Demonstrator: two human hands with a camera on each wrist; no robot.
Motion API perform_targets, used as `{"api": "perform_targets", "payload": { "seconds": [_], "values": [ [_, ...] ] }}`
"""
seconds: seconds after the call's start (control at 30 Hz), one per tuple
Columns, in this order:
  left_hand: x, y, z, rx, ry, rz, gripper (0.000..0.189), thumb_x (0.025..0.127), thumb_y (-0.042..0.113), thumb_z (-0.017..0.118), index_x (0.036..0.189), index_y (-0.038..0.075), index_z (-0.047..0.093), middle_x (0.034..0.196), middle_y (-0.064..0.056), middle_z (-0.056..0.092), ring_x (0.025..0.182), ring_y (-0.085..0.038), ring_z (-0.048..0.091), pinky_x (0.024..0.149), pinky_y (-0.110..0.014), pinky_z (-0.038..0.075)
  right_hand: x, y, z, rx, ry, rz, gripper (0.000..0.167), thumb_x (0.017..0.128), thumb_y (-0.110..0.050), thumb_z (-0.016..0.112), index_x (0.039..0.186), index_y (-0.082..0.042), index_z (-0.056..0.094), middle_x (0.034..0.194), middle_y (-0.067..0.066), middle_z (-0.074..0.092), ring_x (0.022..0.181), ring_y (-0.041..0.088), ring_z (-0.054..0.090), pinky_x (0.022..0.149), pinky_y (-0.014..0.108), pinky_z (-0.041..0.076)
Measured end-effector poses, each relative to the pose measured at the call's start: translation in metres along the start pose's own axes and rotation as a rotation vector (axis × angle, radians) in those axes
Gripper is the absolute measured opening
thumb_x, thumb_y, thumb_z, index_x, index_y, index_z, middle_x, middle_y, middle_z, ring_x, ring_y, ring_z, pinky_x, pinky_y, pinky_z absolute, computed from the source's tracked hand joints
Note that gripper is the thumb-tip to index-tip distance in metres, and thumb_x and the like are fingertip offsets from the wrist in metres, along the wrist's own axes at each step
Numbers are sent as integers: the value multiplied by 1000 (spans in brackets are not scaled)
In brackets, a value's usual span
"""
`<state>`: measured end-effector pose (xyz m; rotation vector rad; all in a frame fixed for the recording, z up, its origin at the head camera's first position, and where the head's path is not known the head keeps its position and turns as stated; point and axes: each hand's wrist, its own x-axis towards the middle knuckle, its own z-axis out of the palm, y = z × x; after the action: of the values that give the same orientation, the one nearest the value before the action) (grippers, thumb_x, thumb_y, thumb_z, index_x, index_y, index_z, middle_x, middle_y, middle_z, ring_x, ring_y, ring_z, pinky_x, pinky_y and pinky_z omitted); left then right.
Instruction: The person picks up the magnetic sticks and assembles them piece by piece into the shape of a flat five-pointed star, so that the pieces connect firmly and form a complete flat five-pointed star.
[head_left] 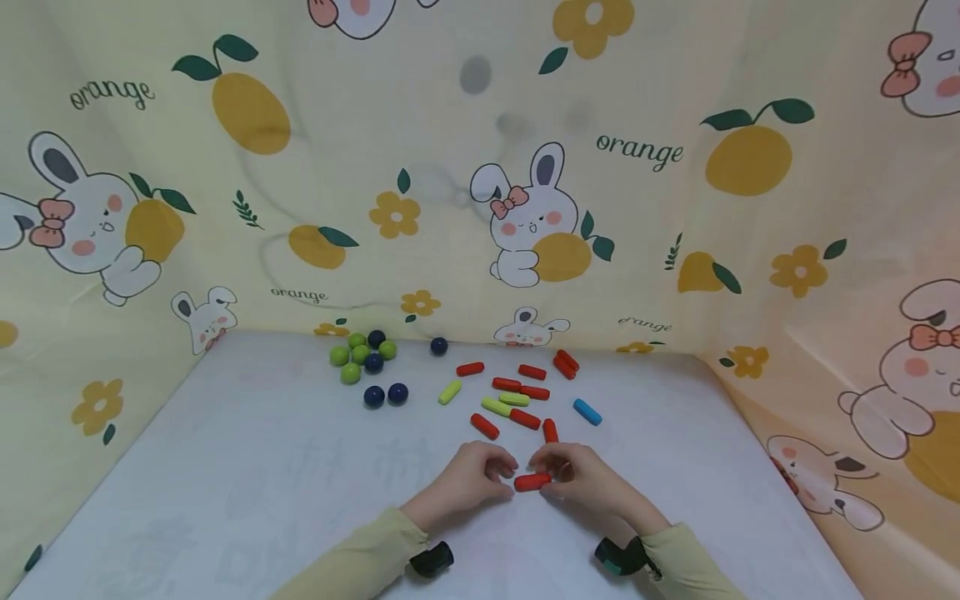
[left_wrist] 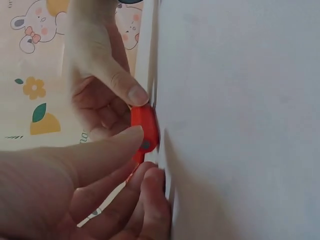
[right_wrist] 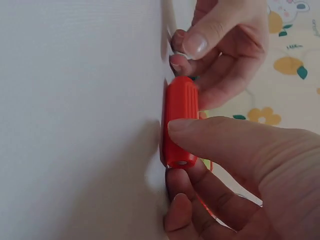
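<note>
The red peg (head_left: 531, 482) sits between the two hands, and its long axis runs close to 3-to-9 o'clock in the head view, 12 being the far side of the desk (head_left: 225, 467). The right hand (head_left: 588, 483) is the nearer one: it holds the 3 o'clock end, thumb on top and fingers beneath in its wrist view. The left hand (head_left: 468, 479) is just off the 9 o'clock end, thumb and fingers bent but parted, apparently holding nothing. Whether any fingertip grazes the peg I cannot tell, nor whether the peg bears on the desk or hangs just over it. Ridges run along its side, and the end towards the right wrist camera has a small hole.

No container shows; the other pieces lie loose. A second red peg (head_left: 551, 429) points roughly to 12, just beyond the right hand. Out towards 12 lie more red pegs (head_left: 532, 372) and the green pegs (head_left: 513, 399), one of these end to end with a red one. The blue peg (head_left: 587, 412) is between 1 and 2 o'clock. Well away at 10 are the green balls (head_left: 340, 356) and dark balls (head_left: 373, 397).
</note>
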<state>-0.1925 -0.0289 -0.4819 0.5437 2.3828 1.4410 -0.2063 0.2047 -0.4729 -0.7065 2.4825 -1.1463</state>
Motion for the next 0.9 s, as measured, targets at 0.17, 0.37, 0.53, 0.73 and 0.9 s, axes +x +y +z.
{"api": "perform_targets", "payload": {
  "seconds": [0.17, 0.37, 0.53, 0.73, 0.9],
  "values": [
    [3, 1, 6, 31, 45, 32, 23, 76, 9, 81, 98, 10, 73, 84, 7, 65, 72, -11, 54, 63, -23, 47, 1, 1, 2, -11, 5, -8, 27, 81, -11, 77, 106, -13, 67, 93, -3, 63, 86, 20, 55, 73, 28, 50],
    [5, 1, 11, 64, 94, 36, 19, 75, 9, 82, 92, 10, 73, 78, 8, 63, 69, -9, 53, 61, -23, 46, 2, -2, 5, -8, 10, -30, 24, 82, -12, 77, 104, -12, 69, 92, -6, 65, 84, 19, 57, 74, 28, 51],
    [1, -5, 5, 22, 95, 25, 19, 75, 10, 81, 92, 12, 73, 78, 9, 63, 68, -9, 55, 62, -23, 47, 7, -8, 9, -12, -1, -47, 23, 82, -16, 77, 104, -13, 70, 91, -8, 65, 83, 17, 58, 74, 27, 51],
    [-6, -16, -11, -26, 64, 25, 19, 77, 12, 81, 94, 13, 72, 77, 7, 64, 70, -11, 59, 66, -24, 51, 17, -15, 17, -12, -15, -75, 21, 83, -18, 76, 103, -17, 70, 91, -10, 65, 82, 16, 58, 73, 27, 51],
    [-10, -21, -22, -43, 41, 12, 17, 79, 12, 79, 94, 13, 72, 83, 6, 65, 76, -12, 61, 71, -25, 52, 25, -19, 24, 0, -30, -82, 23, 84, -18, 75, 106, -17, 70, 94, -9, 65, 84, 16, 58, 75, 27, 51]
  ]
}}
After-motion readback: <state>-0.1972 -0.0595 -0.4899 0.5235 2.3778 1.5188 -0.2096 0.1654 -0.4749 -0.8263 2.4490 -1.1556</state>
